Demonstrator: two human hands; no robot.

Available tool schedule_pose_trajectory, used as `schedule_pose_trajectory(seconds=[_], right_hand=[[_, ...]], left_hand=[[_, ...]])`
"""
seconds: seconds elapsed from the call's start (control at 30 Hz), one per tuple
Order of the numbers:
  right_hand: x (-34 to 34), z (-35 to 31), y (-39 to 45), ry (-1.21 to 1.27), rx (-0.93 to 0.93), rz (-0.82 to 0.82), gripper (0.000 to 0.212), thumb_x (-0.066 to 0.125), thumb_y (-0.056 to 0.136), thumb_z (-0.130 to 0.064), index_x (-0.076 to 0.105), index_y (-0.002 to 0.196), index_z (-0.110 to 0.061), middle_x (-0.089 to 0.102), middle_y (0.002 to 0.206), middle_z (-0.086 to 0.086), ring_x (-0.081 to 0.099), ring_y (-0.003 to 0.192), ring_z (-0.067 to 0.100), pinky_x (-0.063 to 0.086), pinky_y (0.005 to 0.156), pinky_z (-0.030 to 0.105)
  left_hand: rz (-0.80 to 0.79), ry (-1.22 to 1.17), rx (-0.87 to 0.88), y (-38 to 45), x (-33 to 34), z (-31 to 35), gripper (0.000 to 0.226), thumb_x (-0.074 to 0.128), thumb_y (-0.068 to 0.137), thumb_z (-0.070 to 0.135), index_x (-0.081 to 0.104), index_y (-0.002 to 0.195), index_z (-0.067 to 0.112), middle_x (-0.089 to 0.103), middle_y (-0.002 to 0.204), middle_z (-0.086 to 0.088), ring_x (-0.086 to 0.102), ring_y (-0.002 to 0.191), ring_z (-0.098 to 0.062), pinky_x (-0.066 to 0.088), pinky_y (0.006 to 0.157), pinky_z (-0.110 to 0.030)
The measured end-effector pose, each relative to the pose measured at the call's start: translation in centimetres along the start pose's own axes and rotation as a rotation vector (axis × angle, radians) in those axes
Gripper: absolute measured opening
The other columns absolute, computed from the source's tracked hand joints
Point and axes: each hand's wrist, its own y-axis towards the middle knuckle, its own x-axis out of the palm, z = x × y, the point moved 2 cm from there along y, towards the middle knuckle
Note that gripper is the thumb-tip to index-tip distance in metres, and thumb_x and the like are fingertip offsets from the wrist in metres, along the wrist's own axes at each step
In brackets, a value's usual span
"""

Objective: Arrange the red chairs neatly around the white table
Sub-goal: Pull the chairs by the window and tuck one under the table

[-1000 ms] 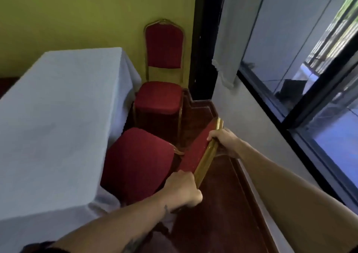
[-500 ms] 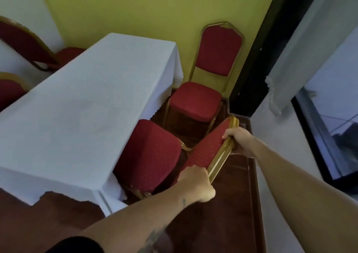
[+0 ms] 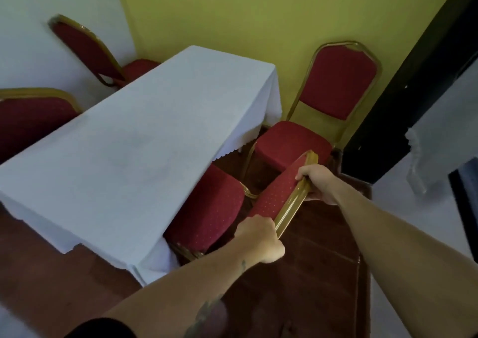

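Note:
A table under a white cloth (image 3: 134,156) fills the middle left. A red chair with a gold frame (image 3: 209,208) stands at its right long side, seat partly under the cloth. My left hand (image 3: 261,239) grips the near end of its backrest top and my right hand (image 3: 316,182) grips the far end. A second red chair (image 3: 331,92) stands at the table's far right corner against the yellow wall. Two more red chairs sit on the left side, one near (image 3: 31,118) and one far (image 3: 88,50).
Dark red-brown floor (image 3: 318,273) runs along the right of the table. A black door frame (image 3: 413,92) and a white wall with a curtain (image 3: 419,161) close in on the right. The white wall (image 3: 51,1) stands behind the left chairs.
The view has swung left, bringing the two left-side chairs into sight. Both hands keep their hold on the backrest, and the chair stays close against the table.

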Motion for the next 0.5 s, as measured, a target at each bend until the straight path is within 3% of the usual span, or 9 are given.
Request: schedule_pose_trajectory(seconds=[0.1,0.27,0.37,0.5], right_hand=[[1.0,-2.3,2.0,-0.011,-0.02,-0.051,0.016,0.059,0.077,-0.005,0.058,0.094,-0.005,0.059,0.077,0.011,0.067,0.071,0.029,0.06,0.084,0.052],[2.6,-4.3,5.0,-0.073,-0.051,-0.116,0.06,0.066,0.072,-0.019,0.049,0.127,-0.004,0.069,0.083,0.01,0.074,0.077,0.03,0.062,0.078,0.05],[3.5,-5.1,6.0,-0.104,-0.081,-0.109,0.059,0.065,0.075,-0.021,0.041,0.126,-0.006,0.072,0.078,0.008,0.076,0.076,0.028,0.058,0.076,0.042],[4.6,-6.2,7.1,-0.151,-0.078,-0.153,0.055,0.064,0.08,-0.023,0.031,0.122,-0.011,0.07,0.092,0.01,0.076,0.08,0.028,0.047,0.059,0.032]], left_hand=[[0.021,0.003,-0.056,1.8,-1.6,-0.4,0.047,0.058,0.088,0.033,0.062,0.127,0.008,0.068,0.12,-0.011,0.066,0.108,-0.031,0.052,0.083,-0.036],[-0.018,0.027,-0.146,4.0,-3.5,-1.8,0.039,0.058,0.088,0.033,0.065,0.117,0.007,0.069,0.105,-0.008,0.064,0.091,-0.028,0.047,0.073,-0.033],[-0.056,0.031,-0.204,5.0,-4.4,-2.7,0.037,0.058,0.089,0.036,0.064,0.114,0.01,0.059,0.092,-0.003,0.056,0.083,-0.024,0.045,0.072,-0.033],[-0.065,0.004,-0.302,5.7,-4.9,-3.9,0.03,0.058,0.084,0.037,0.063,0.107,0.017,0.06,0.093,-0.002,0.056,0.084,-0.023,0.049,0.075,-0.035]])
